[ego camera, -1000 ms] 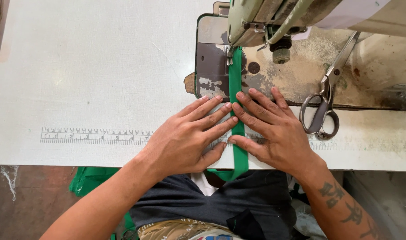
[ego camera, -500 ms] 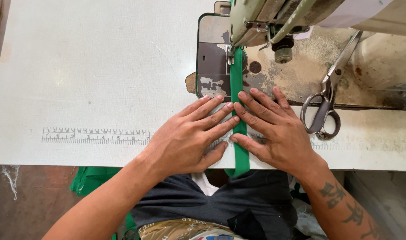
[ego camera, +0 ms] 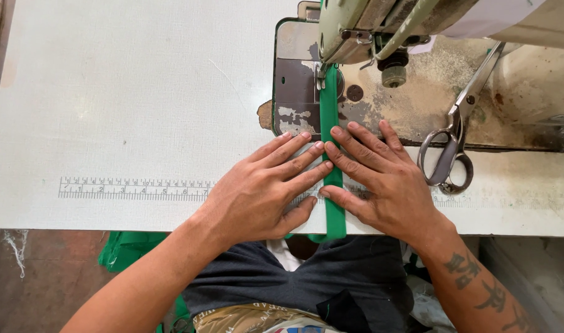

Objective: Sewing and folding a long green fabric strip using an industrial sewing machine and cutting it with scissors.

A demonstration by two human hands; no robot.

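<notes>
Green fabric strip [ego camera: 332,185] lies flat under your left hand [ego camera: 266,188] and right hand [ego camera: 381,182], fingers spread and pressing rather than gripping, keeping it aligned toward the sewing machine [ego camera: 356,37].

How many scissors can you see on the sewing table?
1. The scissors lie right of the right hand, handles toward the person, blades pointing up beside the sewing machine. More could be hidden beyond the picture's edge.
</notes>
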